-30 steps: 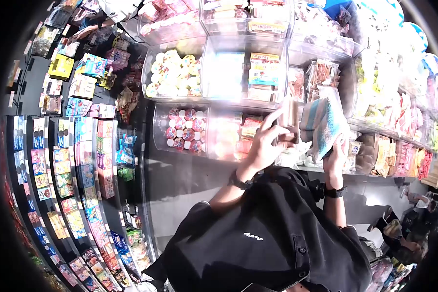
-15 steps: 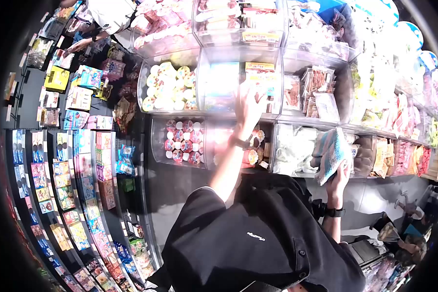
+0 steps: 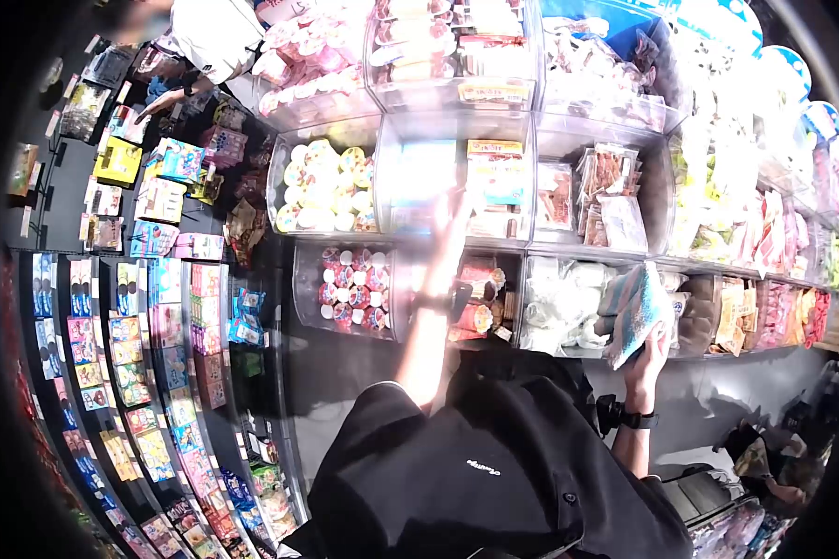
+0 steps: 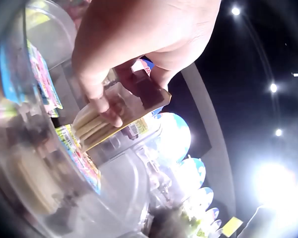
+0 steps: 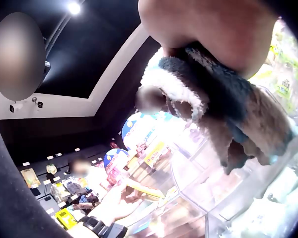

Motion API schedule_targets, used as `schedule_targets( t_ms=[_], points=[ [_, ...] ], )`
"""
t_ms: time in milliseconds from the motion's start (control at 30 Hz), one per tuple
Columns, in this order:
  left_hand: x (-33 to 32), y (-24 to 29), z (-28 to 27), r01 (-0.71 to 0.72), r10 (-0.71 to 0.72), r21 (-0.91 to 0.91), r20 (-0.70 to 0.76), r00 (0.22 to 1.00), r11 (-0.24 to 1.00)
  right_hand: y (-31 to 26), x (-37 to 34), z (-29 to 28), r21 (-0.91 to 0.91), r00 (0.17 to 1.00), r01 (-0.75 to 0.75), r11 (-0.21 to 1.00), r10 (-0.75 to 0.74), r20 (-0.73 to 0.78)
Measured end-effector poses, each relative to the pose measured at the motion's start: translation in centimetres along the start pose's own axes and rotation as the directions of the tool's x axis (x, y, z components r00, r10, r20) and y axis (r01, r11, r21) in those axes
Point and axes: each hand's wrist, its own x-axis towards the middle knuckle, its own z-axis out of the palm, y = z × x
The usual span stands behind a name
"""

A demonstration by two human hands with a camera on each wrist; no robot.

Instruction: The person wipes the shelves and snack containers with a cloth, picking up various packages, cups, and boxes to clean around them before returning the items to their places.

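Observation:
My left hand [image 3: 450, 224] is blurred over the middle bin in the head view. In the left wrist view its thumb and fingers pinch a flat snack pack [image 4: 97, 126] with a yellow edge, pale sticks showing through its clear front. The same pack, seen edge-on, sticks out of that hand in the right wrist view. My right hand [image 3: 648, 359] grips a fluffy striped cloth [image 3: 636, 312] in blue, white and grey, bunched up, in front of a bin of white bagged goods [image 3: 564, 307]. From the right wrist, its folds [image 5: 179, 84] hang below the fingers.
Clear-walled bins of packaged sweets rise in tiers ahead, with yellow-lidded cups [image 3: 322, 186] and red-and-white cups [image 3: 354, 289] to the left. Shelves of boxed snacks [image 3: 130, 335] stand farther left. Another person's arm [image 3: 172, 98] reaches in at upper left.
My left hand has moved left from beside the cloth, the brownish pack in it, to over the middle bin. The right hand has lowered slightly, still gripping the cloth.

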Motion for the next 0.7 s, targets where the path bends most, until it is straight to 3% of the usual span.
schedule_targets(
  t_ms=[100, 200, 300, 533, 567, 700],
  points=[
    [0.5, -1.0, -2.1, 0.069, -0.053, -0.176, 0.096, 0.994, 0.982, -0.3, 0.3, -0.2, -0.006, 0.999, -0.019, 1.0, 0.019, 0.05],
    [0.7, -2.2, -2.0, -0.117, 0.109, 0.046, 0.152, 0.982, 0.992, -0.5, 0.9, -0.1, 0.011, 0.997, -0.048, 0.999, 0.047, 0.068],
    [1.1, -2.5, -1.8, -0.227, 0.19, 0.142, 0.232, 0.954, 0.963, -0.9, 1.3, -0.3, 0.046, 0.994, -0.037, 0.998, 0.032, 0.105],
    [1.7, -3.6, -2.2, -0.276, 0.202, 0.127, 0.412, 0.888, 0.953, -2.3, 2.2, -1.7, 0.032, 0.992, -0.026, 0.999, 0.022, 0.125],
    [1.5, -3.4, -2.5, -0.231, 0.135, 0.198, 0.404, 0.905, 0.953, -1.9, 2.6, -3.0, 0.02, 0.987, -0.026, 0.999, 0.022, 0.159],
    [1.2, -3.5, -2.1, -0.278, 0.112, 0.424, 0.376, 0.92, 0.862, -2.0, 3.6, -5.4, -0.025, 0.974, -0.031, 0.999, 0.035, 0.225]
  ],
)
